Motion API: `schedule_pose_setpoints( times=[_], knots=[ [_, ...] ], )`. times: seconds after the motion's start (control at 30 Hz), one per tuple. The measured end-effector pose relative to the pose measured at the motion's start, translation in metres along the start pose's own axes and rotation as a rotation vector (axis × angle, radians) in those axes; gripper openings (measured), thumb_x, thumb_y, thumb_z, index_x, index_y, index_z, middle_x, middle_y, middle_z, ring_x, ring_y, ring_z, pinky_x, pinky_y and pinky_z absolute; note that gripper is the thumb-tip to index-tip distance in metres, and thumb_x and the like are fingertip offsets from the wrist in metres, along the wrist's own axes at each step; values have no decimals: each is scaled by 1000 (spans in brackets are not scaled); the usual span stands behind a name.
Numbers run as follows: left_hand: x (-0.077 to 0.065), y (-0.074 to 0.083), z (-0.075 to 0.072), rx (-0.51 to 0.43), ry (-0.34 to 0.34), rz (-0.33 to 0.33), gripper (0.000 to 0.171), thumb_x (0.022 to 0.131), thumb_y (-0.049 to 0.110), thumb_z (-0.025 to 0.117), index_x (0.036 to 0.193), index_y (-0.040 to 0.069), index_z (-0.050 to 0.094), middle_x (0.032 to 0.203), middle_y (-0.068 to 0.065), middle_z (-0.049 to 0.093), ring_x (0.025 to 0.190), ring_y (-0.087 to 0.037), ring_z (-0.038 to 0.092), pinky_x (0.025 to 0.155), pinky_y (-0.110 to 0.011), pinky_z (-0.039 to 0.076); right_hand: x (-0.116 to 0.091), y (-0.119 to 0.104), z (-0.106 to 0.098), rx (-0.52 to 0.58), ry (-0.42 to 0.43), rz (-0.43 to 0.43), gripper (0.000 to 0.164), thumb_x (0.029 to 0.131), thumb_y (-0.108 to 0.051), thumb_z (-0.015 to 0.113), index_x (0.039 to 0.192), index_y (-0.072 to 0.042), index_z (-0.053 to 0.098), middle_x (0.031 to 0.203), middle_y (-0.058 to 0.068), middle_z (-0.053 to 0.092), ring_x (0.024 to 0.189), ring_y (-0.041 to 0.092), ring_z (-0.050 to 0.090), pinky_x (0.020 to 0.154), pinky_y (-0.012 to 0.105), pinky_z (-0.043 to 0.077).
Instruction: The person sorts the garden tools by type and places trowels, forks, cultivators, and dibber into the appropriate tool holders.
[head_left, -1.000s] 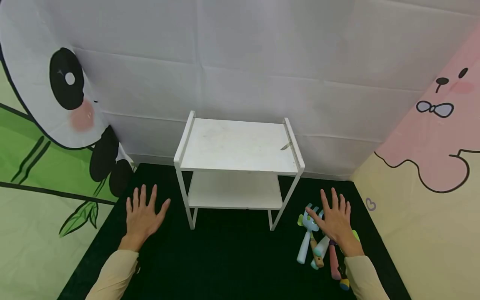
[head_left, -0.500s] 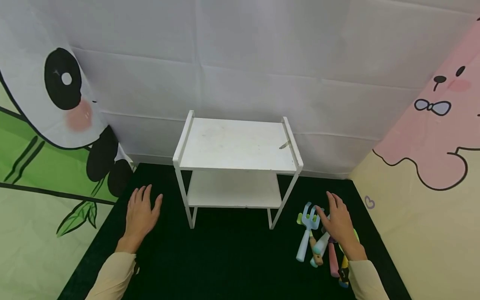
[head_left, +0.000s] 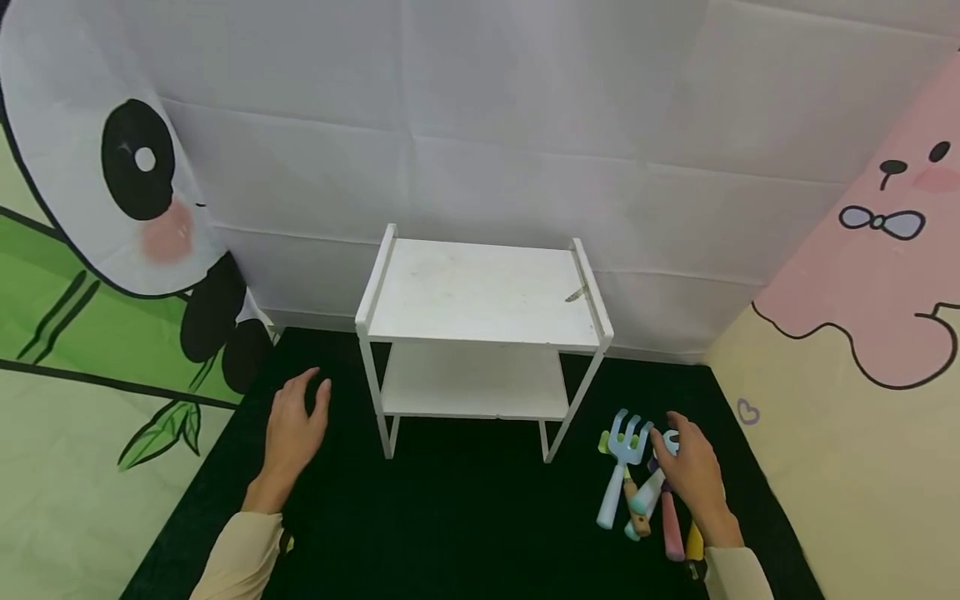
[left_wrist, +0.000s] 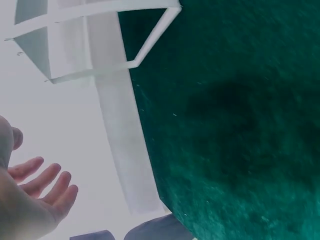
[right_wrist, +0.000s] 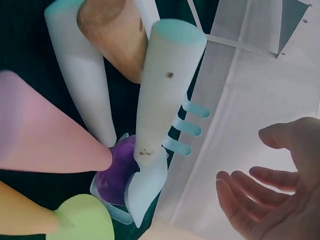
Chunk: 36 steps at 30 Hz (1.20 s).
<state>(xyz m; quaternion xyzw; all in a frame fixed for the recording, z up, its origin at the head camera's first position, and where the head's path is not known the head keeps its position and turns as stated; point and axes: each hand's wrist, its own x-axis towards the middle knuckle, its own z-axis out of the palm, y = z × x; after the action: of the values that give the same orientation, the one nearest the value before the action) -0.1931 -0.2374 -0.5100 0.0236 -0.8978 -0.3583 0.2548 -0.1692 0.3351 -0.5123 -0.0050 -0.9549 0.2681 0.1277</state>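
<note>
In the head view my right hand (head_left: 693, 471) hovers over a pile of small garden tools at the right, its fingers loosely bent. The right wrist view shows nothing between thumb and fingers. A light blue hand fork (head_left: 628, 446) lies uppermost at the pile's left. Around it are a wooden handle (head_left: 637, 515), a pink handle (head_left: 672, 529) and a yellow handle (head_left: 695, 543). A pale teal-ended handle (right_wrist: 170, 85) and a purple piece (right_wrist: 117, 172) show up close; tool heads under my hand are partly hidden. My left hand (head_left: 292, 429) holds nothing, fingers relaxed, left of the white shelf.
A white two-tier shelf (head_left: 480, 292) stands at the back middle on a dark green cloth (head_left: 465, 517). Behind it hangs a white sheet (head_left: 487, 125). A panda-printed sheet (head_left: 60, 467) borders the left, a bear-printed one (head_left: 885, 433) the right.
Both hands have gone from spread fingers to loosely bent ones. My right hand has shifted slightly right and lower over the tools, uncovering more of the fork. The head view has shifted slightly.
</note>
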Motion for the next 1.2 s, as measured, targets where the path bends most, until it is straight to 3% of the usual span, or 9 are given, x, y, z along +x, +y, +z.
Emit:
schedule_pose_setpoints(
  times=[0.2, 0.33, 0.57, 0.77, 1.0, 1.2],
  knots=[
    [-3, 19, 2, -105, 62, 15, 36, 100, 25, 49, 125, 0, 56, 115, -19, 58, 102, -33, 55, 87, -52, 42, -12, 2, -3, 5, 25, 7, 44, 97, -32, 53, 126, 1, 51, 116, 25, 58, 98, 37, 58, 76, 52, 51],
    [-5, 31, 2, -172, 69, -5, 35, 100, 26, 48, 125, 3, 57, 112, -13, 60, 98, -25, 57, 84, -44, 45, -18, 2, -3, 16, 26, 20, 43, 96, -29, 56, 124, 3, 52, 113, 25, 59, 94, 36, 60, 74, 50, 52],
    [-8, 46, 6, -237, 70, -26, 34, 101, 31, 46, 124, 9, 59, 116, -7, 61, 99, -17, 57, 84, -26, 44, -26, 5, -5, 13, -75, 208, 51, 95, -36, 55, 124, 5, 50, 114, 27, 59, 91, 36, 63, 71, 45, 54],
    [-13, 52, 8, -303, 93, -22, 31, 101, 30, 46, 122, 12, 61, 111, -2, 63, 98, -9, 56, 84, -16, 42, -32, 11, -1, 0, -132, 278, 59, 94, -44, 53, 125, 7, 49, 115, 29, 59, 96, 40, 61, 76, 51, 51],
    [-16, 69, 7, -453, 81, -2, 27, 101, 23, 46, 121, 10, 61, 116, -4, 63, 102, -14, 60, 88, -12, 43, -38, 11, 2, 24, -203, 318, 54, 94, -35, 57, 120, 12, 50, 102, 27, 62, 85, 33, 61, 71, 44, 52],
    [-18, 104, -6, -549, 60, -8, 29, 102, 18, 44, 117, 0, 60, 112, -12, 63, 101, -24, 60, 88, -15, 45, -41, 12, 5, 43, -259, 355, 53, 94, -35, 57, 119, 11, 49, 98, 23, 63, 80, 27, 61, 67, 40, 52]
  ],
)
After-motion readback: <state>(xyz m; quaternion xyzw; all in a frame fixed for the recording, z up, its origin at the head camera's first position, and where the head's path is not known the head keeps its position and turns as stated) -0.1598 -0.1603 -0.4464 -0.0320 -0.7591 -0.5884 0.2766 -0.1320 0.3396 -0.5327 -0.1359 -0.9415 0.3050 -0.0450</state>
